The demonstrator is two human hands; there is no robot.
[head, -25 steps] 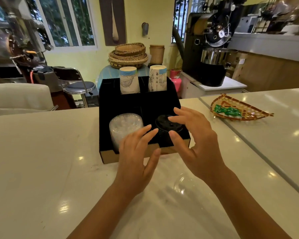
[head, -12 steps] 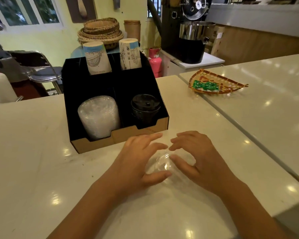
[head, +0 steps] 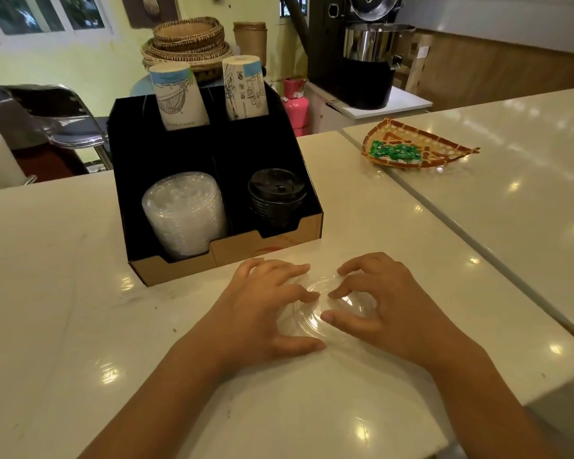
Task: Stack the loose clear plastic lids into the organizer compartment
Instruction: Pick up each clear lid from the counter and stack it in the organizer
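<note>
A loose clear plastic lid point(head: 318, 301) lies flat on the white counter in front of the black cardboard organizer point(head: 232, 256). My left hand point(head: 262, 309) and my right hand point(head: 381, 303) rest on either side of it, fingertips curled onto its rim. The organizer's front left compartment holds a stack of clear lids point(head: 184, 213). Its front right compartment holds a stack of black lids point(head: 275, 197). Two stacks of paper cups point(head: 178, 94) stand in the rear compartments.
A woven tray with green sachets point(head: 415, 149) sits on the counter to the right. A seam point(head: 478, 246) runs diagonally between two counter slabs. Baskets, a pink canister and a coffee machine stand behind the counter.
My hands came down from in front of the organizer to the counter and closed around the loose clear lid. The view tilted downward.
</note>
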